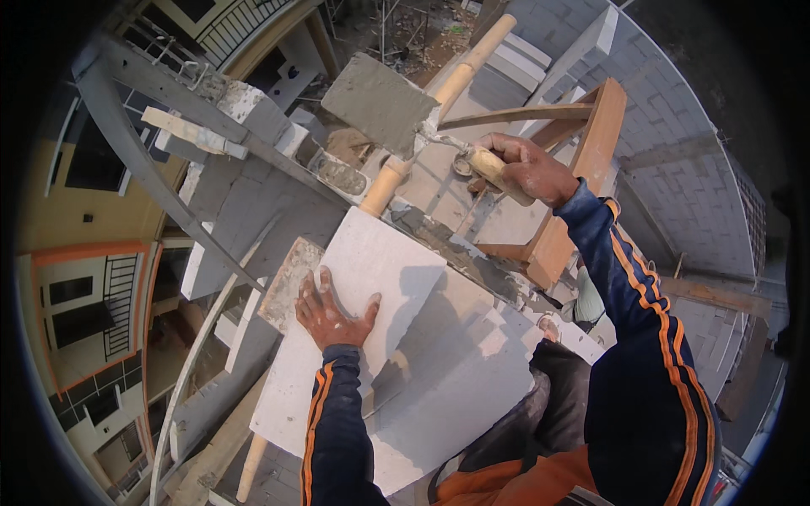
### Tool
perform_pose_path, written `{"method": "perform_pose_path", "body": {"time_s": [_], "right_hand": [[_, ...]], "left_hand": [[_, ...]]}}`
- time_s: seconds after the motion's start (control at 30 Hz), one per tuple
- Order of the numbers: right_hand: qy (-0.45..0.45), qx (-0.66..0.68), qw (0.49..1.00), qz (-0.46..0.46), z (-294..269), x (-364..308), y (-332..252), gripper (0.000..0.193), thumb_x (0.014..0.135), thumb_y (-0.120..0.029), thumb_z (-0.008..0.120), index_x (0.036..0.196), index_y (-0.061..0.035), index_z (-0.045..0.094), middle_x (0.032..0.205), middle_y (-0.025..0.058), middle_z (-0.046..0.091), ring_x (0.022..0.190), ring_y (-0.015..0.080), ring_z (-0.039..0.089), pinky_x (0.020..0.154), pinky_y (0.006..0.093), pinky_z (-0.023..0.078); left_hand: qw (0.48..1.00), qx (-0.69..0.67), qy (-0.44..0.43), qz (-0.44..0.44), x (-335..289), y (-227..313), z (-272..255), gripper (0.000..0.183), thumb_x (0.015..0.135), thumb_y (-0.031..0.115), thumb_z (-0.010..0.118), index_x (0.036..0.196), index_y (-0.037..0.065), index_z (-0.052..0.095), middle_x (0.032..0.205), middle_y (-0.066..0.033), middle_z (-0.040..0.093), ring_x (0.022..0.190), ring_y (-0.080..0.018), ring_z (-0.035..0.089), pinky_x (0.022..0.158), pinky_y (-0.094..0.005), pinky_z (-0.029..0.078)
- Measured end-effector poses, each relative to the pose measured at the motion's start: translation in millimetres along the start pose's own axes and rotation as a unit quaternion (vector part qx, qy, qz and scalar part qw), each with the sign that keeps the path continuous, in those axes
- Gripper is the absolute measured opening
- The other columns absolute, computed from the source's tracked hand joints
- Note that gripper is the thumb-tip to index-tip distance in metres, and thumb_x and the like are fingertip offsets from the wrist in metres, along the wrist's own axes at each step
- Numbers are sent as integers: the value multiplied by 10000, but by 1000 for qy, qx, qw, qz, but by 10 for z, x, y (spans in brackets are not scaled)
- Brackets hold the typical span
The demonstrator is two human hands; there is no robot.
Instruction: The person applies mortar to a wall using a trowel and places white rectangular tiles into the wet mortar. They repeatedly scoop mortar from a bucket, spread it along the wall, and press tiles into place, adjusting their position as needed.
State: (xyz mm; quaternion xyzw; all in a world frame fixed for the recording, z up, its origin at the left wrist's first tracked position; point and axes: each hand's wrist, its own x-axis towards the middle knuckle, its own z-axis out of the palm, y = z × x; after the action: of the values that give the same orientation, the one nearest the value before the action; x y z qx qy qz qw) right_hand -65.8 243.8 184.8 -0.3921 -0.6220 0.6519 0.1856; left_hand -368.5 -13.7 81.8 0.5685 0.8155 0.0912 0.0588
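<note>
My left hand (335, 312) lies flat with its fingers spread on a white lightweight concrete block (371, 261). My right hand (540, 173), to the right and farther out, is closed around the pale wooden handle of a trowel (498, 175). The trowel's bent metal neck reaches left to a broad, flat grey face (380, 103) coated in wet-looking mortar; I cannot tell whether this is all blade. Grey mortar (439, 236) is smeared along the wall edge beyond the block. A second pale block (456, 396) lies nearer to me.
A brown wooden frame (582, 169) stands at right, beside the trowel hand. Bamboo poles (477, 59) run past the blocks. Curved-looking boards (160, 185) cross on the left, above a drop toward a yellow building (51, 202). A grey block wall (675, 101) rises at far right.
</note>
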Motion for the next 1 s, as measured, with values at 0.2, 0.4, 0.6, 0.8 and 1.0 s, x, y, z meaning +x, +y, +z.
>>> {"method": "perform_pose_path", "body": {"time_s": [0.2,0.4,0.6,0.8,1.0], "right_hand": [[273,-295,915,-3,-185,-3468,628,397,919,-324,710,1147,-5,647,870,88,646,768,169,577,705,333,484],[541,-298,721,313,856,-6705,1394,378,845,-252,718,1127,-2,685,931,216,709,814,310,674,772,405,517],[615,-160,517,573,2496,-8514,1907,339,808,-287,669,977,2,720,831,205,712,795,304,698,767,391,548],[437,-74,420,792,3248,-9147,3032,305,754,-267,671,949,-52,765,944,181,744,898,304,732,807,426,584],[460,-87,440,766,3328,-8639,4345,245,894,-208,613,1055,-92,758,1110,104,738,1062,266,700,868,411,567]], "left_hand": [[983,57,140,105,-51,-209,318,883,752,621,745,1455,158,480,1462,-155,475,1350,-365,443,1106,-556,362],[985,116,91,94,212,-444,455,919,814,793,558,1487,174,461,1480,-125,486,1378,-292,429,1139,-443,355],[977,147,91,127,369,-264,622,916,817,788,560,1487,171,460,1481,-129,485,1379,-295,427,1140,-445,353],[980,140,65,125,155,399,852,913,819,783,563,1486,168,460,1481,-134,483,1381,-299,426,1142,-447,351],[985,122,37,115,-29,955,1075,910,821,778,565,1486,165,460,1482,-138,481,1382,-302,424,1143,-448,349]]}}
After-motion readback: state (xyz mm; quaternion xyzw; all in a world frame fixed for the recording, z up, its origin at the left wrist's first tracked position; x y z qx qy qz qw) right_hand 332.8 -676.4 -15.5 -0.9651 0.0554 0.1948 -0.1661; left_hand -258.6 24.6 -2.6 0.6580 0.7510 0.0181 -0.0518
